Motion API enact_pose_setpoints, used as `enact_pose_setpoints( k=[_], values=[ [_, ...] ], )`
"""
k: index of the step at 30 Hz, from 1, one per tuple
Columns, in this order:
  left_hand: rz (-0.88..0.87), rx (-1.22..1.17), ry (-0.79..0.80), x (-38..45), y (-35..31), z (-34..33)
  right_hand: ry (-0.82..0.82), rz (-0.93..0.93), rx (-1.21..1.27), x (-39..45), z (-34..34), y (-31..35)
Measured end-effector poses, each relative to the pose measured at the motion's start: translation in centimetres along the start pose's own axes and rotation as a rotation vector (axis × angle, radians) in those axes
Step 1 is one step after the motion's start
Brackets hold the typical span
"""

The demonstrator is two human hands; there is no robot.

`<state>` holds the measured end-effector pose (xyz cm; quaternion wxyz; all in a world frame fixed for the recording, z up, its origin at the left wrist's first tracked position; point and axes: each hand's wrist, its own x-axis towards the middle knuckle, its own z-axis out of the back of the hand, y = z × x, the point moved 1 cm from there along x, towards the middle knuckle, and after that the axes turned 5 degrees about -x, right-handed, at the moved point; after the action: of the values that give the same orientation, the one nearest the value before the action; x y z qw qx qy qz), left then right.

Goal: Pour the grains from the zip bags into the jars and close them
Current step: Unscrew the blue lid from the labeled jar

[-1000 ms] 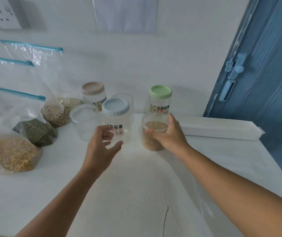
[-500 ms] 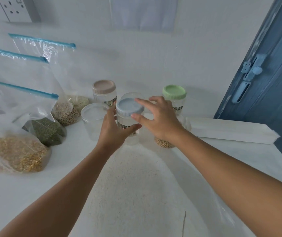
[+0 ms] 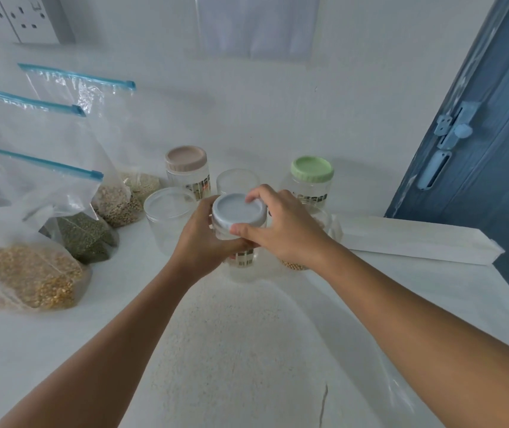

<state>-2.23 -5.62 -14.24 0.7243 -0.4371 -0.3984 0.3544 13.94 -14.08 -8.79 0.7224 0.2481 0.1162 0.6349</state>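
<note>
**Both hands on the blue-lidded jar**

The left hand point(image 3: 199, 242) is wrapping around the clear body of a small plastic jar point(image 3: 241, 257), fingers closed on its side, holding it near the middle of the white counter point(image 3: 247, 350). The right hand point(image 3: 284, 225) is gripping the jar's pale blue lid point(image 3: 237, 210) from the right, thumb at the near rim and fingertips at the far rim. The jar is looking transparent and empty, with a barcode label showing below the left hand.

Just behind the right hand, a jar holding tan grains point(image 3: 296, 264) is standing mostly hidden. Farther back are a beige-lidded jar point(image 3: 187, 168), a green-lidded jar point(image 3: 312, 180) and two open clear jars. Along the left, zip bags with blue seals are leaning by the wall, holding yellow grains point(image 3: 34, 276), green grains point(image 3: 85, 234) and pale grains point(image 3: 117, 202).
</note>
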Motion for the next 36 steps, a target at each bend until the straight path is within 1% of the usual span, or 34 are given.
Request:
enact_pose_setpoints(
  k=[4, 6, 9, 15, 21, 27, 31, 36],
  values=[
    [0.04, 0.009, -0.009, -0.1, -0.6, -0.3, 0.021, -0.058, -0.043, 0.7, 0.5, -0.4],
    [0.061, 0.004, -0.019, -0.3, -0.8, -0.4, 0.051, -0.071, -0.14, 1.1, 0.6, -0.1],
    [0.09, 0.011, -0.021, -0.2, -0.8, -0.3, 0.037, -0.051, -0.237, 1.6, 0.6, 0.4],
    [0.138, -0.013, 0.033, 0.3, -0.4, 0.1, 0.03, -0.06, -0.242, 1.3, 0.7, 0.2],
    [0.121, -0.058, 0.139, 1.3, 0.3, 1.3, -0.005, -0.125, -0.237, 1.3, 0.2, 1.1],
    [0.07, -0.104, 0.267, 2.3, 1.1, 3.4, -0.097, -0.202, -0.207, 1.1, -1.0, 3.0],
    [0.026, -0.111, 0.337, 2.0, 1.3, 4.2, -0.157, -0.267, -0.155, -0.5, -1.7, 3.8],
    [0.013, -0.096, 0.39, 1.5, 1.5, 5.1, -0.165, -0.281, -0.16, -1.8, -2.1, 4.7]
  ],
)
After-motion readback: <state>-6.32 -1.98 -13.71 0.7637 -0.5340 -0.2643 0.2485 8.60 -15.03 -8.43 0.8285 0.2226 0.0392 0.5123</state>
